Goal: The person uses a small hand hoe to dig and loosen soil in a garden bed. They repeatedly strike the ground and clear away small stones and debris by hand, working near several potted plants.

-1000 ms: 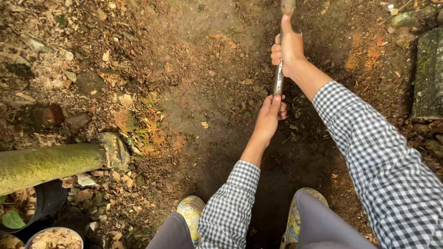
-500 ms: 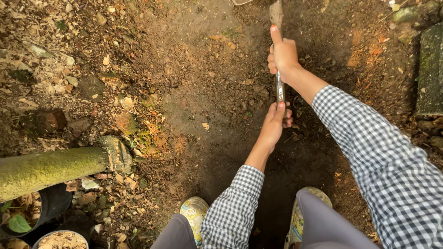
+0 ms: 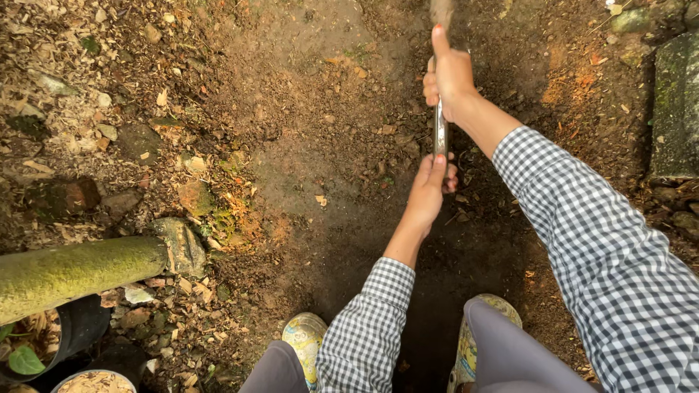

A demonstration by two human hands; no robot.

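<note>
Both my hands grip a long metal tool handle (image 3: 440, 135) that points away from me over bare dark soil (image 3: 320, 167). My right hand (image 3: 450, 76) holds it higher up, thumb stretched along the shaft. My left hand (image 3: 431, 185) holds it lower, closer to my body. The tool's far end (image 3: 441, 11) is blurred at the top edge, so its head cannot be made out. Both arms wear black-and-white checked sleeves. My two patterned yellow boots (image 3: 304, 342) stand at the bottom of the view.
A mossy round post (image 3: 73, 273) lies at the left, with a black pot (image 3: 76, 331) and a green leaf beneath it. A mossy stone block (image 3: 676, 109) sits at the right edge. Stones, wood chips and dry leaves litter the upper left ground.
Both hands and the handle have shifted slightly downward and toward me, with the tool's far end now blurred at the top edge.
</note>
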